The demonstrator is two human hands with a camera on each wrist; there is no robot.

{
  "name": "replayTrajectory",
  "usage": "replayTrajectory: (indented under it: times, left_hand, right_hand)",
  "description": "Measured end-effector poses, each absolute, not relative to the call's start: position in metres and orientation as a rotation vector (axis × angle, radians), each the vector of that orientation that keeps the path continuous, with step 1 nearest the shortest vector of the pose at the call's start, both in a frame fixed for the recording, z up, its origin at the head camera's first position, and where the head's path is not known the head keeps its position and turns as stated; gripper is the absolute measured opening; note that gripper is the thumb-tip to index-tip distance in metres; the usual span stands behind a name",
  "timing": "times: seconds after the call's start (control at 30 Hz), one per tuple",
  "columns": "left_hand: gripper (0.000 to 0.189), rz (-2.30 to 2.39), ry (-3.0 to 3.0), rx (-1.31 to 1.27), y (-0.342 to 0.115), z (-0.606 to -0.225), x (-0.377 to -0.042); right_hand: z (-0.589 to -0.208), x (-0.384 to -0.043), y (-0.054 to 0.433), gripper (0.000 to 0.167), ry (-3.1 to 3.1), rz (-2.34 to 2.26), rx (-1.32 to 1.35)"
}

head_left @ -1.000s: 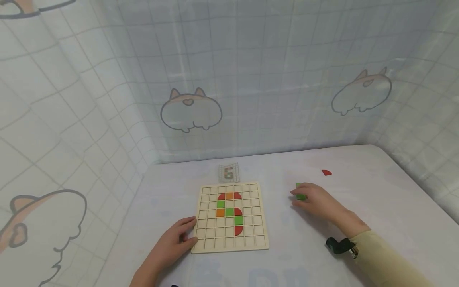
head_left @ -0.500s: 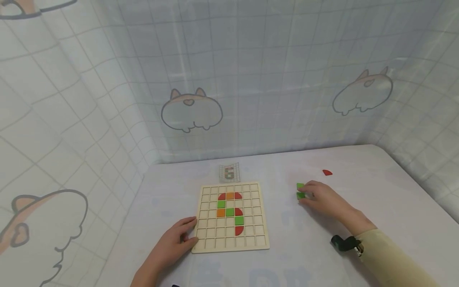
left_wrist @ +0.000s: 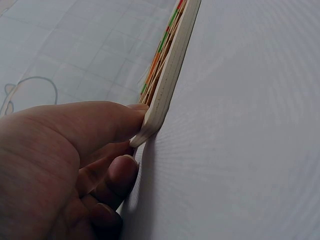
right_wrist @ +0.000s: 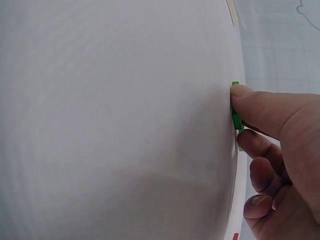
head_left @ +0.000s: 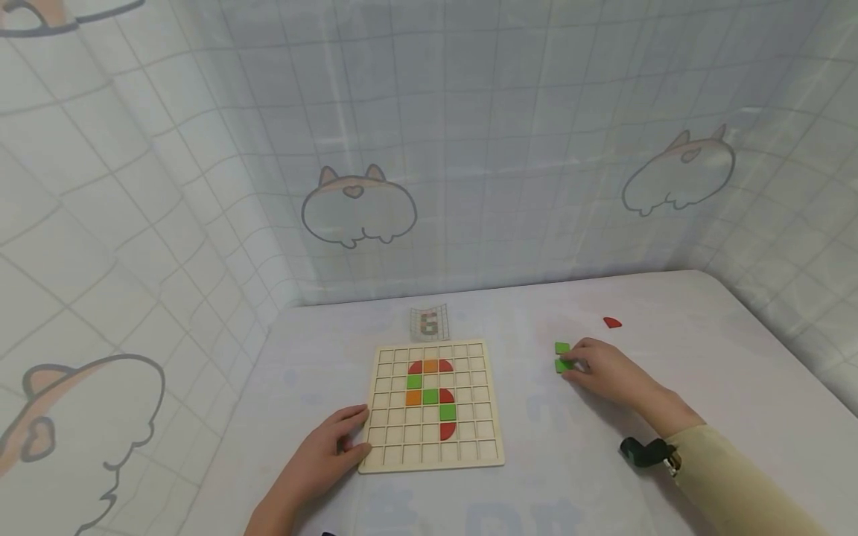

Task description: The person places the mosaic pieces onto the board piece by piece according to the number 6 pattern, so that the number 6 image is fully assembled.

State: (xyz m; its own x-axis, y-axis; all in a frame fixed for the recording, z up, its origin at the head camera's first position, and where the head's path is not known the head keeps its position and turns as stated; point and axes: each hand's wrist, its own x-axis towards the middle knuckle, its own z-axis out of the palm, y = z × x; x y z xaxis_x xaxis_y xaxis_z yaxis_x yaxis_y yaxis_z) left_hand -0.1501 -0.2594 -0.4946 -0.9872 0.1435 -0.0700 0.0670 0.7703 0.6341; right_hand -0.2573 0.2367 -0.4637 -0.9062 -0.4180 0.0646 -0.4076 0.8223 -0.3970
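Observation:
A wooden grid board (head_left: 395, 455) lies flat on the table, with red quarter-round, green square and orange square tiles set in its cells. My left hand (head_left: 324, 455) touches the board's left edge with thumb and fingertips; in the left wrist view its thumb meets the board (left_wrist: 167, 85) by a corner. To the right of the board, my right hand (head_left: 613, 378) pinches a green square tile (head_left: 561, 366) by its edges, low at the tabletop. Just behind it lies a second green square tile (head_left: 561, 348). In the right wrist view, the thumb covers part of the held tile (right_wrist: 236, 121).
Behind the board is a small clear pattern card (head_left: 429, 323) with a gridded figure. A red quarter-round tile (head_left: 612, 322) lies farther back on the right. A printed curtain (head_left: 469, 186) rises behind the table and at both sides.
My right hand has drawn back slightly to the right, baring the two green tiles, and its fingers have closed in on the nearer one. The left hand and board look unchanged.

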Motion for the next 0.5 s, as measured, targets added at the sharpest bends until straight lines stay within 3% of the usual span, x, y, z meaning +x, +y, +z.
replayTrajectory:
  times: [0.5]
  left_hand:
    - [0.061, 1.014, 2.848, 0.171, -0.2593, -0.4947, -0.1504]
  right_hand:
    - [-0.4656, -0.2619, 0.2368, 0.021, 2.980, -0.628, -0.675]
